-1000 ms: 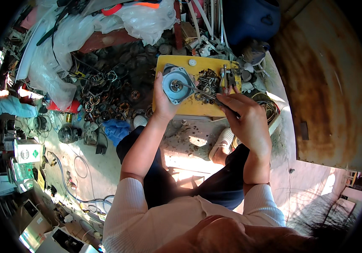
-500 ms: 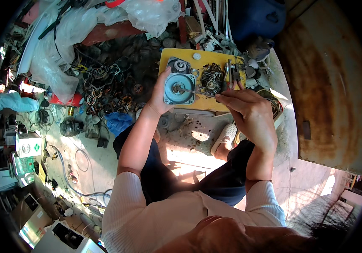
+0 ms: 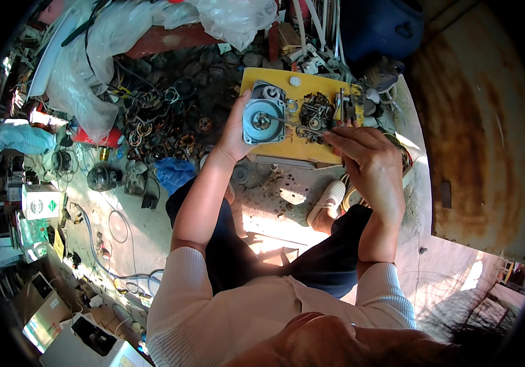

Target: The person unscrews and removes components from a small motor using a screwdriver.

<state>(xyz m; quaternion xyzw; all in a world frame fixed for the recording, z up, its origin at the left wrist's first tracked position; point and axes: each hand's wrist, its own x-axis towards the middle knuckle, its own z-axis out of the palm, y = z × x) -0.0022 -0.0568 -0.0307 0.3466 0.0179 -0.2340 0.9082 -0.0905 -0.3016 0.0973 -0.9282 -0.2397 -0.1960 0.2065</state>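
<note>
My left hand (image 3: pixel 235 131) grips the left side of a square metal motor end cover (image 3: pixel 254 110), pale blue inside with a round hub in the middle. The cover is held over a yellow board (image 3: pixel 268 150). Between the fingers of my right hand (image 3: pixel 372 159) is a thin metal rod (image 3: pixel 299 126), its far end over the cover near the hub. Whether the rod has a handle is hidden by my hand. Behind the held cover lies a second grey cover (image 3: pixel 270 92). Beside it are a metal ring (image 3: pixel 291 105) and a heap of small metal parts (image 3: pixel 316 113).
A white disc (image 3: pixel 295 81) and pliers (image 3: pixel 350 107) lie on the board. Scrap coils and rings (image 3: pixel 152 125) cover the floor to the left, below plastic sheeting (image 3: pixel 100 67). A blue barrel (image 3: pixel 375 30) and a rusty metal panel (image 3: pixel 482 134) stand on the right.
The rod's tip has moved from the hub's middle toward its upper right edge, and more of the hub shows. My left hand keeps hold of the cover. The whole view has shifted slightly.
</note>
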